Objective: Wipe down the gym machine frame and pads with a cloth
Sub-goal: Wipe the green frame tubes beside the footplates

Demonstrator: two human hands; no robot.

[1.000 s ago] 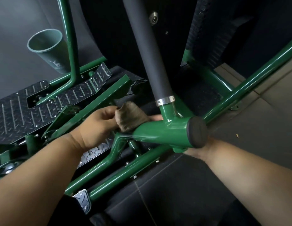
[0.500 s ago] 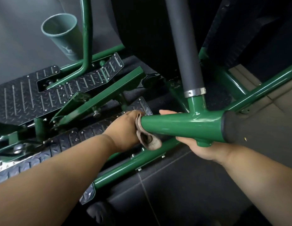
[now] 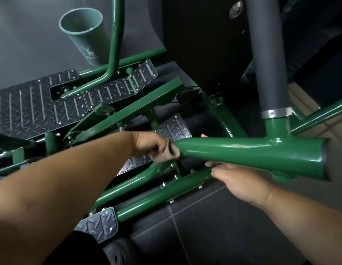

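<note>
At the narrow end of the green frame tube (image 3: 252, 152), our left hand (image 3: 149, 145) clenches the brown cloth (image 3: 171, 153) against the metal, fingers wrapped over it. Our right hand (image 3: 241, 183) grips the tube from beneath, fingertips (image 3: 203, 136) curling over the far side.

Open gap under the green tube (image 3: 252, 155); lower rails (image 3: 162, 197) and tread plates (image 3: 38, 109) crowd the left.

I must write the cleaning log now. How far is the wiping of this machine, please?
Done, apparently: nothing shows for certain, though the thick green tube shines. In hand: the left hand grips the cloth around that tube, while the right hand holds it from below. Left, probably: the grey padded bar and lower rails.
</note>
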